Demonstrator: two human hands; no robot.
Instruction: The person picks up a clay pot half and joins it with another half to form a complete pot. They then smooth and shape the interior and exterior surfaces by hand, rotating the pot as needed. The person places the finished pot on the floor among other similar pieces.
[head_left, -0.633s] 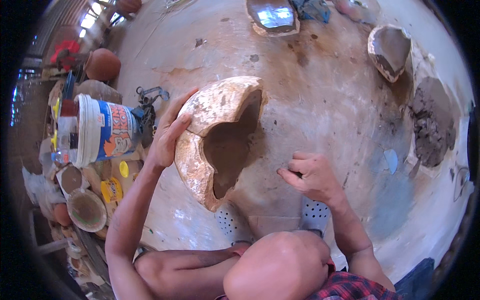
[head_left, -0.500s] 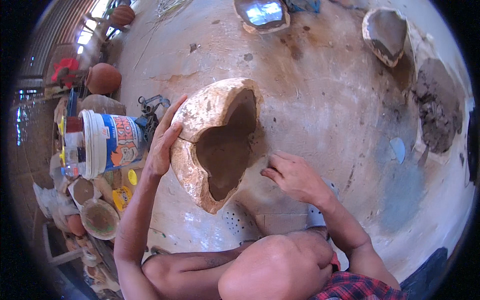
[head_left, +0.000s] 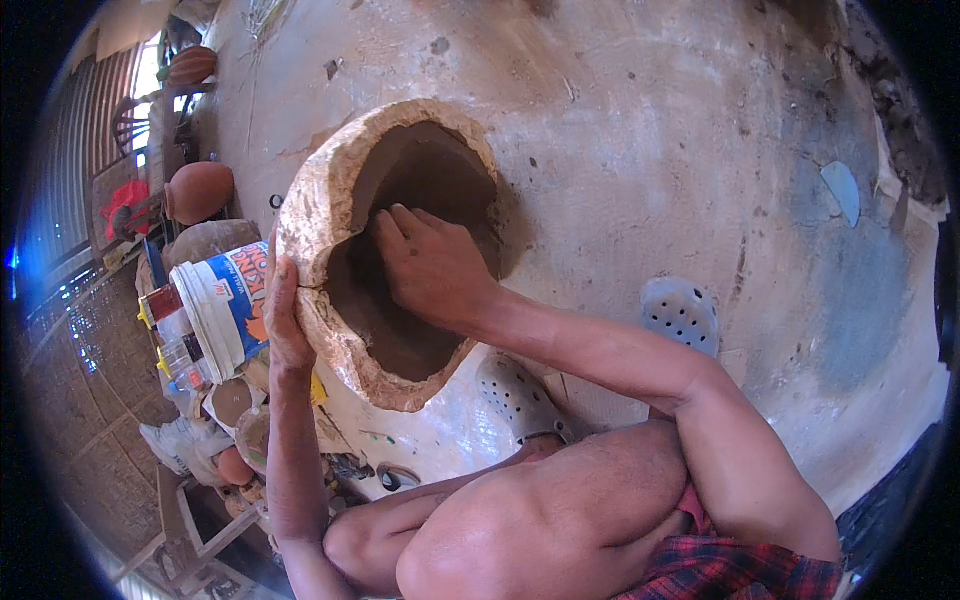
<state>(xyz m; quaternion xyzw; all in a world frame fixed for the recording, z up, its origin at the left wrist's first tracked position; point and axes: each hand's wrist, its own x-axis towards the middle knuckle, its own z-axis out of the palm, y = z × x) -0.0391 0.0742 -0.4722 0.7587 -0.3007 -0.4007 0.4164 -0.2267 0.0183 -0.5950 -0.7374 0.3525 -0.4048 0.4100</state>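
A thick-walled, pale, crusty mould (head_left: 312,215) with a jagged rim stands tilted on the floor, its hollow lined with smooth brown clay. A seam or crack runs through its wall on the left. My left hand (head_left: 288,320) grips the outer left side, its fingers partly hidden behind the wall. Inside the hollow, my right hand (head_left: 435,265) is closed, fingers curled against the clay lining; the fingertips and anything in them are hidden. My right forearm crosses over the near right rim.
On the left stand a white and blue plastic bucket (head_left: 225,310), a round reddish clay pot (head_left: 200,192) and several containers. A light blue flat piece (head_left: 841,192) lies on the floor at right. Grey perforated clogs (head_left: 682,315) are on my feet. Dark clay (head_left: 905,120) lies far right.
My right hand has moved from beside the mould into its hollow. The mould's opening now faces up more, and my left hand stays on its outer side. The view has shifted.
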